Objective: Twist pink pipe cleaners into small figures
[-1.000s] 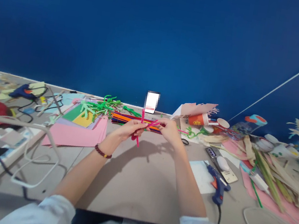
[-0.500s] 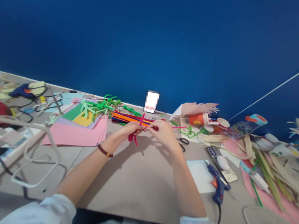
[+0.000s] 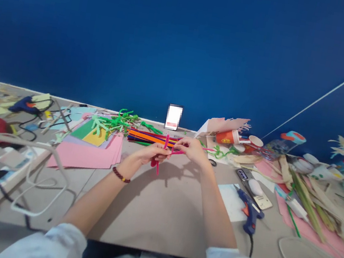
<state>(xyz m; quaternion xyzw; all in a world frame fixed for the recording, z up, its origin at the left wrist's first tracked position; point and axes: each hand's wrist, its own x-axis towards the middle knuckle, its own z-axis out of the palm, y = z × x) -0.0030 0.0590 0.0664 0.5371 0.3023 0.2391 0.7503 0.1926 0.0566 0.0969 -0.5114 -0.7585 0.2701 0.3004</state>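
Pink pipe cleaners are held between my two hands above the table. My left hand is closed around them, with one end sticking up past the thumb and another hanging below the fingers. My right hand pinches a pink length that runs across from the left hand; more pink shows to the right, behind that hand. Just beyond my hands lies a bundle of pipe cleaners in orange, purple, red and green. How the pink pieces join is hidden by my fingers.
A phone stands upright against the blue wall. Pink paper and green pipe-cleaner pieces lie left, beside a power strip with cables. On the right are a glue gun, another phone and paper cups.
The pink length between my hands shows more clearly now. My right hand has shifted slightly right, its fingers lifted a little, and the upright pink end has moved slightly right and down.
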